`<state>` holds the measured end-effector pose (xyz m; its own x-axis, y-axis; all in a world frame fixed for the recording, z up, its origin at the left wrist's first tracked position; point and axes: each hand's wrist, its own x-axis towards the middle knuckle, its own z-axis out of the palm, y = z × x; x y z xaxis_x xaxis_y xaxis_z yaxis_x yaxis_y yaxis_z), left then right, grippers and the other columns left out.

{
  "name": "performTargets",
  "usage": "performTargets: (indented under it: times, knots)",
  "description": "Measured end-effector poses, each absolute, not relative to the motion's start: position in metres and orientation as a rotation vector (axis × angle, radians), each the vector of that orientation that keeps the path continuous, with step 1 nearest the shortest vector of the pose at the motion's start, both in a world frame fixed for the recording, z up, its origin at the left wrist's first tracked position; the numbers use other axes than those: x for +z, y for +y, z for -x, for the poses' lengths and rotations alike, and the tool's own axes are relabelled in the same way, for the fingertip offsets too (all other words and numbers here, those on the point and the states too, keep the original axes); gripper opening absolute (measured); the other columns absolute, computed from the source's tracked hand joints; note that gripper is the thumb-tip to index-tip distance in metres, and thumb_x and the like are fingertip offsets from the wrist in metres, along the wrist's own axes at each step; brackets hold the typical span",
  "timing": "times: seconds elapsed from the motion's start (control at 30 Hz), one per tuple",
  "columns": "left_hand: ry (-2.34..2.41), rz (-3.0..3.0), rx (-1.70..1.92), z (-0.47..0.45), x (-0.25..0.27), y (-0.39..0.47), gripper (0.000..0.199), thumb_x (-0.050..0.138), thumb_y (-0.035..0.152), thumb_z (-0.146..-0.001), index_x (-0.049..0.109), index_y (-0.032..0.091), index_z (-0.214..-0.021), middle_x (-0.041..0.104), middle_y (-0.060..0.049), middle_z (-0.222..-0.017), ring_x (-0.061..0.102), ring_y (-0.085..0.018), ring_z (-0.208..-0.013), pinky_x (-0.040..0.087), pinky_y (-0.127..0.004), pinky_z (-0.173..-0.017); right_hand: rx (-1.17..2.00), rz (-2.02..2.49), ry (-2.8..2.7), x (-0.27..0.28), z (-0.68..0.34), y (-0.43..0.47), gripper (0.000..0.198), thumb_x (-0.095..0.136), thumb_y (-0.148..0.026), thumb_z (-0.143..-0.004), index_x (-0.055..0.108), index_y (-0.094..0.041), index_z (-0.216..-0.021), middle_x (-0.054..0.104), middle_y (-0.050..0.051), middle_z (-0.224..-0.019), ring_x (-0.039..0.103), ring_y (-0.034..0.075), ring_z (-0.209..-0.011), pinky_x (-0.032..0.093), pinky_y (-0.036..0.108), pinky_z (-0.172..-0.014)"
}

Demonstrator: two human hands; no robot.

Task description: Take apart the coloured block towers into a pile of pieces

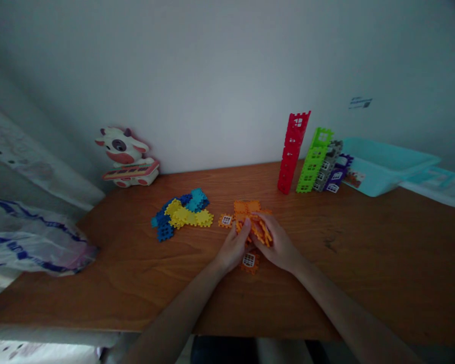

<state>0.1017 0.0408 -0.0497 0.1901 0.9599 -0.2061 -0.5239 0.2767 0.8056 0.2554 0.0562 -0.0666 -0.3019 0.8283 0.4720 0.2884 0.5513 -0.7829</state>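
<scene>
Both my hands meet over a small group of orange interlocking building tiles near the middle of the table. My left hand (235, 245) is closed on orange tiles from the left side. From the right, my right hand (278, 242) grips a bunch of orange tiles (264, 233), its fingers partly hidden behind them. Flat on the wood beyond my hands lies an orange tile (247, 206). An orange window tile (226, 220) with a white pane is just left of my fingers, and another orange window tile (249, 261) lies below my hands.
Yellow tiles (191, 217) and blue tiles (166, 231) are heaped to the left. Against the wall lean joined strips: red (293, 151), green (314, 162), grey (326, 167) and purple (337, 174). A turquoise bin (387, 162), cow toy (127, 159) and plastic bag (34, 237) stand around the edges.
</scene>
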Motion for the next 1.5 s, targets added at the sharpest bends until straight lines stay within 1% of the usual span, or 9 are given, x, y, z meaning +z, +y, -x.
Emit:
performTargets:
  times: [0.13,0.3,0.43,0.6,0.93,1.1,1.27,1.4,1.5]
  knots:
    - [0.829,-0.593,1.155,-0.101,-0.053,0.042,0.044,0.083,0.046,-0.073,0.066,0.02,-0.104,0.073,-0.008,-0.108,0.068,-0.026,-0.104,0.056,-0.035,-0.084,0.598,0.886,-2.055,-0.066,-0.255,0.054,0.068,0.061,-0.026,-0.091,0.034,-0.03,-0.153,0.047,0.013,-0.142,0.051,0.029,-0.132,0.044,0.05,-0.112]
    - [0.748,-0.516,1.197,-0.094,-0.052,0.049,0.036,0.084,0.034,-0.073,0.069,0.017,-0.101,0.074,-0.008,-0.102,0.07,-0.024,-0.097,0.058,-0.033,-0.082,0.54,0.887,-2.13,-0.066,-0.257,0.056,0.069,0.059,-0.034,-0.095,0.026,-0.033,-0.156,0.045,0.012,-0.15,0.047,0.031,-0.137,0.042,0.056,-0.114]
    - [0.674,-0.467,1.257,-0.092,-0.051,0.048,0.028,0.08,0.026,-0.078,0.067,0.022,-0.102,0.074,-0.004,-0.101,0.07,-0.023,-0.097,0.058,-0.032,-0.079,0.499,0.873,-2.112,-0.064,-0.257,0.056,0.061,0.058,-0.033,-0.096,0.033,-0.033,-0.151,0.05,0.011,-0.147,0.05,0.032,-0.135,0.043,0.055,-0.113]
    - [0.685,-0.456,1.282,-0.093,-0.049,0.048,0.046,0.079,0.022,-0.078,0.061,0.03,-0.119,0.072,-0.002,-0.112,0.069,-0.023,-0.101,0.059,-0.038,-0.083,0.529,0.864,-2.029,-0.061,-0.255,0.056,0.048,0.056,-0.03,-0.097,0.042,-0.03,-0.143,0.057,0.011,-0.138,0.056,0.03,-0.127,0.047,0.053,-0.109]
    - [0.726,-0.398,1.279,-0.092,-0.048,0.052,0.034,0.078,0.036,-0.08,0.064,0.023,-0.109,0.07,-0.005,-0.101,0.068,-0.02,-0.088,0.059,-0.031,-0.072,0.573,0.782,-2.086,-0.057,-0.259,0.054,0.046,0.058,-0.028,-0.095,0.049,-0.032,-0.14,0.058,0.009,-0.135,0.057,0.027,-0.125,0.049,0.049,-0.107]
    - [0.708,-0.361,1.408,-0.085,-0.046,0.06,0.022,0.068,0.029,-0.086,0.061,0.021,-0.105,0.072,-0.006,-0.098,0.07,-0.02,-0.092,0.059,-0.035,-0.083,0.581,0.791,-1.963,-0.055,-0.256,0.053,0.036,0.053,-0.026,-0.097,0.051,-0.03,-0.133,0.059,0.01,-0.127,0.058,0.027,-0.121,0.049,0.049,-0.105]
    - [0.716,-0.295,1.449,-0.078,-0.041,0.062,0.024,0.065,0.021,-0.084,0.054,0.024,-0.105,0.071,-0.004,-0.093,0.072,-0.023,-0.094,0.057,-0.046,-0.093,0.64,0.926,-1.702,-0.057,-0.256,0.057,0.026,0.052,-0.038,-0.099,0.054,-0.029,-0.124,0.064,0.009,-0.119,0.062,0.027,-0.113,0.051,0.048,-0.101]
    - [0.724,-0.331,1.463,-0.081,-0.039,0.059,0.036,0.067,0.014,-0.079,0.052,0.025,-0.109,0.071,-0.004,-0.098,0.072,-0.022,-0.098,0.056,-0.045,-0.095,0.61,0.98,-1.607,-0.057,-0.258,0.059,0.029,0.053,-0.041,-0.098,0.053,-0.03,-0.124,0.064,0.009,-0.122,0.062,0.027,-0.115,0.05,0.049,-0.103]
    - [0.726,-0.38,1.361,-0.086,-0.04,0.056,0.031,0.069,0.017,-0.081,0.057,0.023,-0.109,0.071,-0.005,-0.1,0.071,-0.021,-0.095,0.057,-0.04,-0.09,0.591,0.889,-1.769,-0.059,-0.258,0.058,0.03,0.055,-0.033,-0.097,0.053,-0.028,-0.127,0.063,0.01,-0.123,0.061,0.026,-0.117,0.05,0.048,-0.102]
